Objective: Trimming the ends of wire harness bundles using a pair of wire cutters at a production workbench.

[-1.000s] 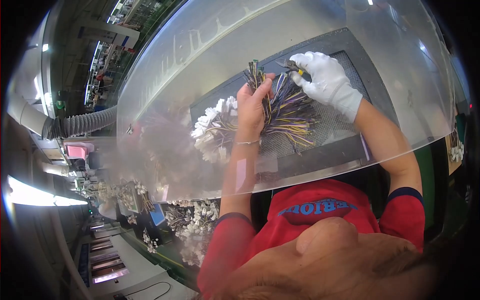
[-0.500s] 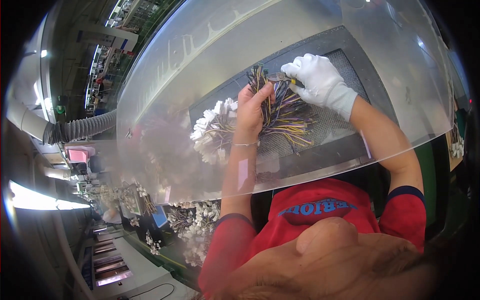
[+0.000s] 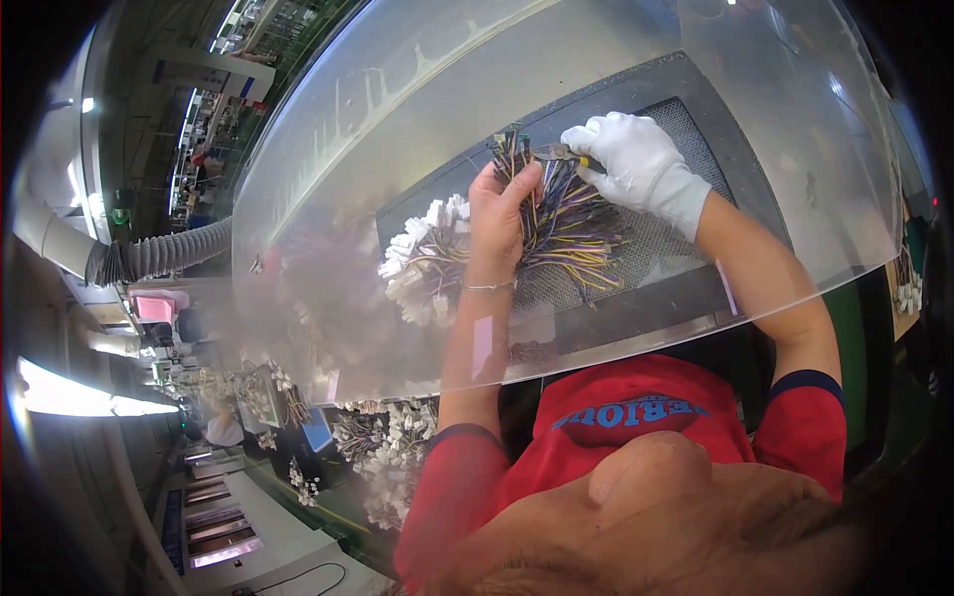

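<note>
My bare left hand (image 3: 499, 211) is closed round a bundle of thin wires (image 3: 515, 154), thumb pressed across them, the upper ends sticking up past the fingers. In a white glove, my right hand (image 3: 626, 159) grips a pair of small cutting pliers (image 3: 556, 153) by yellow handles. Their metal jaws point left, close to the wires above my left thumb; whether they touch is too small to tell. Black, yellow and purple wires (image 3: 581, 243) fan out to the right below my hands. White connectors (image 3: 427, 248) lie heaped left of my left wrist.
A clear curved plastic shield (image 3: 358, 199) covers the work area, its lower edge crossing my forearms. Under it sits a dark mesh panel (image 3: 686, 139). More white connectors and wires (image 3: 393, 452) lie at lower left, near a blue tray (image 3: 317, 430). A ribbed grey hose (image 3: 179, 250) runs at left.
Both hands stay nearly in place, the right shifting very slightly. The wire ends above my left hand have spread and shifted a little; the pliers remain beside them.
</note>
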Demonstrator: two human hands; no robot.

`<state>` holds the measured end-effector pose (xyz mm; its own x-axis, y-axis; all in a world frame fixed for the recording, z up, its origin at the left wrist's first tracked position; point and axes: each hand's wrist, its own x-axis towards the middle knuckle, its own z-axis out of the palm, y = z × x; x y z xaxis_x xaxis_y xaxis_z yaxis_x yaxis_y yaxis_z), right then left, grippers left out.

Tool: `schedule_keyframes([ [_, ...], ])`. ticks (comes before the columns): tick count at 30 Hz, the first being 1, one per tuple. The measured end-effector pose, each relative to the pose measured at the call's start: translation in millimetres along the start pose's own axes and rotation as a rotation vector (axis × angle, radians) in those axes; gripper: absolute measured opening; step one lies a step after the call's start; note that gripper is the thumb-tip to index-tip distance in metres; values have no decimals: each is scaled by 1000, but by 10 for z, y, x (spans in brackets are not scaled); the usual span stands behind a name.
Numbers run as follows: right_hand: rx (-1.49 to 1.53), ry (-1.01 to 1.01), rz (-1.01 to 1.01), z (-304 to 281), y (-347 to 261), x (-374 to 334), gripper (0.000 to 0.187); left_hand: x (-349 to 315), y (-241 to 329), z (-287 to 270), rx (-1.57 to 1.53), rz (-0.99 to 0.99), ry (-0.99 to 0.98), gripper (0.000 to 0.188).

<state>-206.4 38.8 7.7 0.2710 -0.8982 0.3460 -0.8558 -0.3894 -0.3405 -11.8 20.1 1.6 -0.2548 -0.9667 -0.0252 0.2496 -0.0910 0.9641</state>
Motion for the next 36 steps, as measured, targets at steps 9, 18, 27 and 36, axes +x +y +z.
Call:
schedule_keyframes([
  [9,-20,-15,6,-4,-19,5,19,0,-19,-25,12,1,-13,12],
  [18,-1,-93,43,-51,-40,1,19,1,-39,-31,34,26,-20,12],
  [27,22,-188,94,-102,-62,-1,21,6,-34,-54,7,9,-42,9],
  [36,87,-125,126,-25,3,-16,22,12,-2,-19,-134,-45,2,17],
])
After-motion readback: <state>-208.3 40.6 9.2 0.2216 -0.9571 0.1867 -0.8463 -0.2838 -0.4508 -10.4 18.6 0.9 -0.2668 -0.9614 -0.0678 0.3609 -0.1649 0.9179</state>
